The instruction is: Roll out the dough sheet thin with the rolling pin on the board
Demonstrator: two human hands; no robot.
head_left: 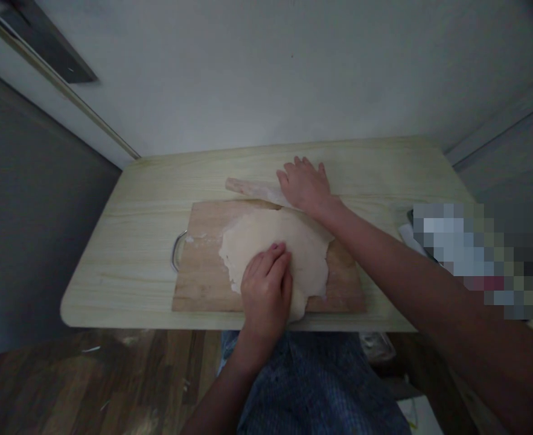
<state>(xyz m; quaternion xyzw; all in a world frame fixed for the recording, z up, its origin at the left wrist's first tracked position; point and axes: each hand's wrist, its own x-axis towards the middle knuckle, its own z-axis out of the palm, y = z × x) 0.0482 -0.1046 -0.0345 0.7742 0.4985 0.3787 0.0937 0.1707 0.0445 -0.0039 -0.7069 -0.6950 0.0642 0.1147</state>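
A pale sheet of rolled dough (pixel 266 232) with ragged edges lies on a wooden cutting board (pixel 207 260), and part of it hangs past the board's front edge. My left hand (pixel 266 284) rests on the dough, its fingers bent and pressed together; what lies under the fingertips is hidden. Behind the board is a wooden rolling pin (pixel 252 188), dusted whitish. Across its right part lies my right hand (pixel 306 186), palm down with fingers spread out toward the wall. That hand and its forearm hide the rest of the pin.
Board and pin are on a light wood-grain table (pixel 125 254) against a white wall (pixel 248 78). A metal handle (pixel 175 251) sticks out at the board's left. To the right lies a pixelated item (pixel 456 241). Below is a wooden floor (pixel 157 374).
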